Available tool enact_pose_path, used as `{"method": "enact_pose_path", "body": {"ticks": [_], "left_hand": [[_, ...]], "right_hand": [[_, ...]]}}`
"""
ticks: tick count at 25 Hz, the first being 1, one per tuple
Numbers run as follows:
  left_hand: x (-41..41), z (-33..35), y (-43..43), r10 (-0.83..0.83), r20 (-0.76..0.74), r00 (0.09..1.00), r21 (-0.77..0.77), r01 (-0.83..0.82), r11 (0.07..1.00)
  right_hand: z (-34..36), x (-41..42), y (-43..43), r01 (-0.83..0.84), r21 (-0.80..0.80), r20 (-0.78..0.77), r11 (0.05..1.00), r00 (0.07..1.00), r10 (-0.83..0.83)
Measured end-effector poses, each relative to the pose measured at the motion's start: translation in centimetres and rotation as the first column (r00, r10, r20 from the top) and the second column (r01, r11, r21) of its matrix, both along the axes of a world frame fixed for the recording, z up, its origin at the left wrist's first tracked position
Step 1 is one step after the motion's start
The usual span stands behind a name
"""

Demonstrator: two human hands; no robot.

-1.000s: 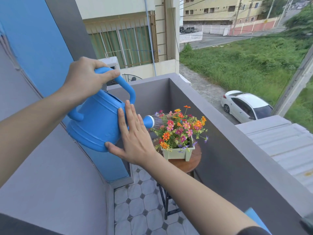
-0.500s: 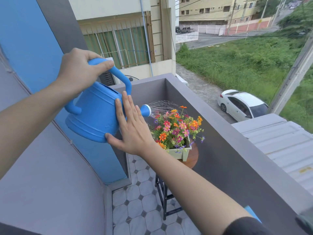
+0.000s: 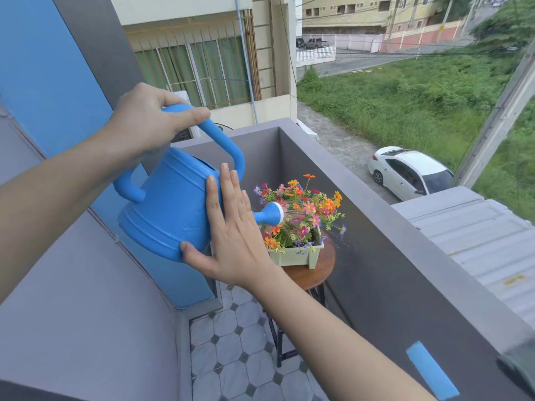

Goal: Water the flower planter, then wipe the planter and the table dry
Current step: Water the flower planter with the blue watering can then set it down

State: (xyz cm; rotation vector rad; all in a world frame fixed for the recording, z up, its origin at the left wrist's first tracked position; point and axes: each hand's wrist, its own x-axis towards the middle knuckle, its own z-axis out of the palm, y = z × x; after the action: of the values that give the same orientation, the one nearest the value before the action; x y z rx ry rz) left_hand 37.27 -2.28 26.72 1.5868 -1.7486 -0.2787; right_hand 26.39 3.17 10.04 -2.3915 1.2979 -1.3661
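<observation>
A blue watering can (image 3: 170,206) is tilted toward the flowers. My left hand (image 3: 144,120) grips its top handle. My right hand (image 3: 231,235) lies flat and open against the can's side near the base, fingers spread. The spout's white-rimmed rose (image 3: 273,214) hangs just over the left part of the flowers, and thin water streams fall from it. The pale green planter (image 3: 299,256), full of orange, pink and purple flowers (image 3: 304,209), stands on a small round wooden table (image 3: 311,274) against the balcony wall.
A grey balcony parapet (image 3: 390,227) runs along the right, with a wet patch beside the flowers. A blue wall (image 3: 43,76) and grey wall close in on the left. Tiled floor (image 3: 231,357) lies below. A blue strip (image 3: 431,370) shows at lower right.
The can has dropped lower and closer to the flowers. The wide arc of spray seen half a second ago has shrunk to a short fall onto the blooms.
</observation>
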Motion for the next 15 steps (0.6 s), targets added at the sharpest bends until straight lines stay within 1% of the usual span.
{"method": "enact_pose_path", "body": {"ticks": [4, 8, 10, 13, 15], "left_hand": [[0.5, 0.8, -0.5, -0.004, -0.067, 0.998, -0.073, -0.001, 0.997], [1.2, 0.8, -0.4, 0.006, -0.031, 0.999, -0.091, -0.008, 0.996], [1.2, 0.4, -0.1, 0.015, -0.001, 1.000, -0.068, -0.015, 0.998], [1.0, -0.3, 0.4, -0.002, 0.028, 1.000, 0.011, 0.002, 1.000], [1.1, -0.8, 0.3, -0.025, 0.009, 1.000, 0.052, 0.024, 0.998]], "right_hand": [[1.4, -1.0, -1.2, -0.014, -0.040, -0.039, 0.999, 0.999, 0.012], [1.4, -0.2, -1.3, -0.025, -0.015, -0.067, 1.000, 0.997, 0.024], [0.8, 0.2, -0.8, -0.035, 0.014, -0.068, 0.999, 0.997, 0.036], [-0.2, 0.5, 0.3, -0.058, 0.053, -0.042, 0.997, 0.997, 0.060], [-0.5, 0.5, 1.0, -0.057, 0.061, -0.017, 0.996, 0.998, 0.058]]}}
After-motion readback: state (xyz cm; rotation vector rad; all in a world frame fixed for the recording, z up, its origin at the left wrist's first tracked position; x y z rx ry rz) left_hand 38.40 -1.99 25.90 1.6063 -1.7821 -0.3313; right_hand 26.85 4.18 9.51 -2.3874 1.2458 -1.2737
